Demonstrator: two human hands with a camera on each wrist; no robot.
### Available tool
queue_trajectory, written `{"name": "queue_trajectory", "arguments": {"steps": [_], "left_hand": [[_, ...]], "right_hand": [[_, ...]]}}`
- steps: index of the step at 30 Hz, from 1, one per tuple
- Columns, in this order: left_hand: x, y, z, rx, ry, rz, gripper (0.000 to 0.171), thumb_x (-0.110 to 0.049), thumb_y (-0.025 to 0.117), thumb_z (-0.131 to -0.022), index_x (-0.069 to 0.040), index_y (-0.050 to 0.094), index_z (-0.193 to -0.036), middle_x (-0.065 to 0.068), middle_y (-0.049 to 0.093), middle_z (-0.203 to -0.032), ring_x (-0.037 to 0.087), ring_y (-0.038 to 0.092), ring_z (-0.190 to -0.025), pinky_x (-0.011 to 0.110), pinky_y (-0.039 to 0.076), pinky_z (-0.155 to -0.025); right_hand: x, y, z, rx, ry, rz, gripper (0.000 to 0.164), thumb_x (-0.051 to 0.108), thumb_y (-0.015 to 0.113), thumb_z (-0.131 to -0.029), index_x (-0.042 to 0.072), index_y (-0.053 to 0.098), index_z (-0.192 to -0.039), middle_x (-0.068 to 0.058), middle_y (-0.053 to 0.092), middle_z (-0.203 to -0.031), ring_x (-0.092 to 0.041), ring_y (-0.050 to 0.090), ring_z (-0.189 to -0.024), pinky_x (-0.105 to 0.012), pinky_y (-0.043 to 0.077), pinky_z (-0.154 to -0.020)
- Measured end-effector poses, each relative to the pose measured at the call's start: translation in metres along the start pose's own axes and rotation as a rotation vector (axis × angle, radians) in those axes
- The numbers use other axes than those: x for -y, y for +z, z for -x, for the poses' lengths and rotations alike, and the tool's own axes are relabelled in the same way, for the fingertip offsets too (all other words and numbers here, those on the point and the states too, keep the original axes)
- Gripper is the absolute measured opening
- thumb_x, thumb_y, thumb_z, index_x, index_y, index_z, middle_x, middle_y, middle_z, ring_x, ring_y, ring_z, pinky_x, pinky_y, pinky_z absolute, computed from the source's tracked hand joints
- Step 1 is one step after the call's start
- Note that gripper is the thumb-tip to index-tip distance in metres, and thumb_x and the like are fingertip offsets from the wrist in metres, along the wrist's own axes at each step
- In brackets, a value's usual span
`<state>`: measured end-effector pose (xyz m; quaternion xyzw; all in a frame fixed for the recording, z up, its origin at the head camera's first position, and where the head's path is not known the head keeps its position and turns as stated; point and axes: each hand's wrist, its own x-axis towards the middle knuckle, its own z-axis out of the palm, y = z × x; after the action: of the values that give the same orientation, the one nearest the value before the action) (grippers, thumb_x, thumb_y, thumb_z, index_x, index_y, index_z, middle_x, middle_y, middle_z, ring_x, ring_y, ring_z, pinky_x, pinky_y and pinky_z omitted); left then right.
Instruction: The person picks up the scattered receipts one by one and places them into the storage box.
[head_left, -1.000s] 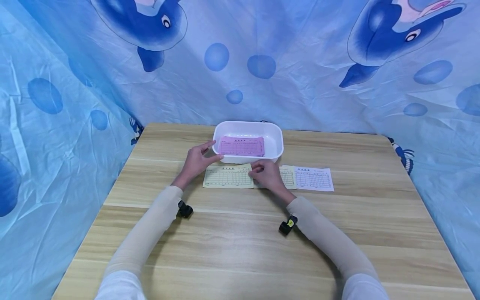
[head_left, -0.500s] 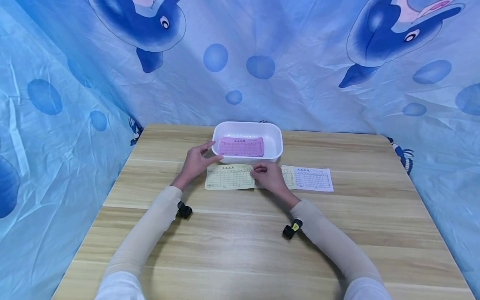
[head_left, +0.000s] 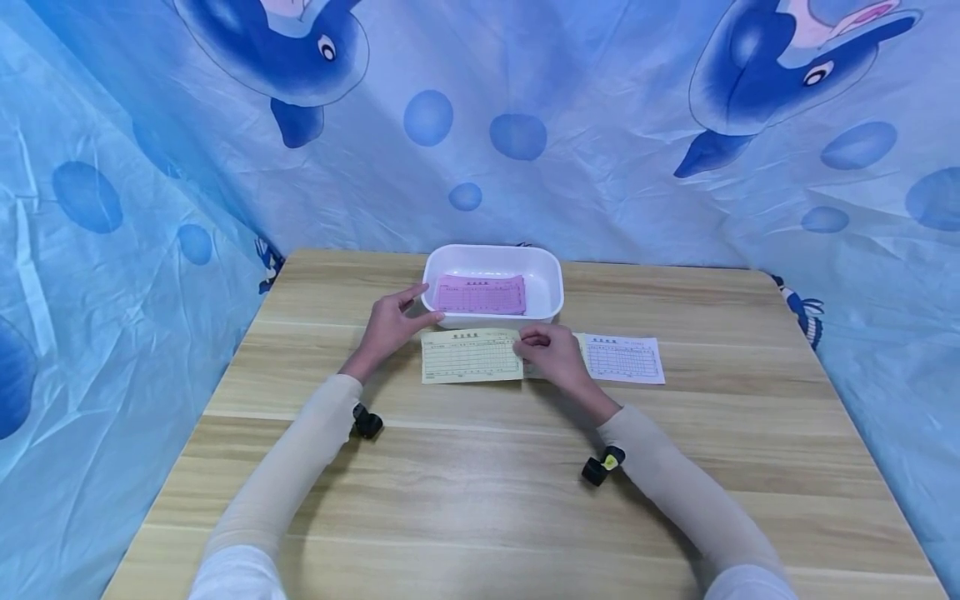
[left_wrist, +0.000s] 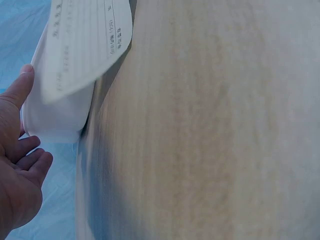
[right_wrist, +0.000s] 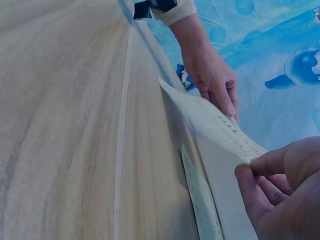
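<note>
My right hand (head_left: 553, 354) pinches the right edge of a pale yellow printed form slip (head_left: 472, 357). The slip is raised off the table in front of the white plastic tub (head_left: 551, 287); the right wrist view shows thumb and finger on the slip (right_wrist: 215, 120). My left hand (head_left: 390, 329) holds the tub's near left corner, its thumb on the rim in the left wrist view. A stack of pink form slips (head_left: 480, 296) lies inside the tub. Another yellow slip (right_wrist: 197, 195) lies on the table, mostly hidden by my right hand in the head view.
To the right of my right hand a white form slip (head_left: 624, 360) lies flat on the wooden table (head_left: 480, 483). Behind the table hangs a blue dolphin-print sheet (head_left: 600, 200), close to the back edge and the tub.
My right hand has drawn the raised yellow slip a little to the right, over the other yellow slip. The left hand stays at the tub's corner.
</note>
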<state>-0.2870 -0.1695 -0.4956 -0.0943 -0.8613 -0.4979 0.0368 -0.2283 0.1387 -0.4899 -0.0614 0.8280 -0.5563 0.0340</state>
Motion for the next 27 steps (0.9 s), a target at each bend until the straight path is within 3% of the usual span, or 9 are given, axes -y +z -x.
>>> {"name": "queue_trajectory", "arguments": {"steps": [12,16,20,27], "left_hand": [[0.003,0.0,0.0,-0.01,0.008,0.006,0.079,-0.045,0.087,-0.08,-0.007,0.059,-0.143,0.013,0.052,-0.152,0.035,0.054,-0.135,0.045,0.048,-0.111],[0.003,0.0,-0.001,-0.02,0.033,-0.019,0.07,-0.035,0.087,-0.083,-0.005,0.061,-0.141,0.015,0.054,-0.149,0.037,0.057,-0.133,0.045,0.049,-0.109],[0.002,0.0,-0.003,-0.021,0.051,-0.025,0.06,-0.021,0.084,-0.087,-0.003,0.062,-0.139,0.017,0.057,-0.146,0.037,0.056,-0.133,0.044,0.048,-0.11],[0.003,0.0,-0.003,-0.012,0.046,-0.019,0.059,-0.019,0.083,-0.088,-0.002,0.061,-0.139,0.016,0.058,-0.145,0.036,0.055,-0.134,0.044,0.048,-0.11]], "right_hand": [[0.013,-0.021,0.008,0.022,-0.006,-0.058,0.024,0.009,0.076,-0.093,-0.005,0.072,-0.112,-0.018,0.075,-0.104,-0.019,0.074,-0.087,-0.029,0.063,-0.077],[0.018,-0.029,0.006,0.006,0.007,-0.094,0.026,0.011,0.076,-0.093,-0.005,0.071,-0.113,-0.018,0.075,-0.104,-0.017,0.073,-0.085,-0.035,0.064,-0.08],[0.03,-0.039,0.003,-0.011,0.005,-0.122,0.028,0.011,0.076,-0.093,-0.004,0.071,-0.115,-0.018,0.074,-0.104,-0.014,0.073,-0.083,-0.032,0.063,-0.079],[0.046,-0.053,-0.008,-0.056,-0.04,-0.116,0.03,0.013,0.076,-0.092,-0.004,0.07,-0.117,-0.016,0.074,-0.105,-0.008,0.07,-0.084,-0.029,0.061,-0.082]]}}
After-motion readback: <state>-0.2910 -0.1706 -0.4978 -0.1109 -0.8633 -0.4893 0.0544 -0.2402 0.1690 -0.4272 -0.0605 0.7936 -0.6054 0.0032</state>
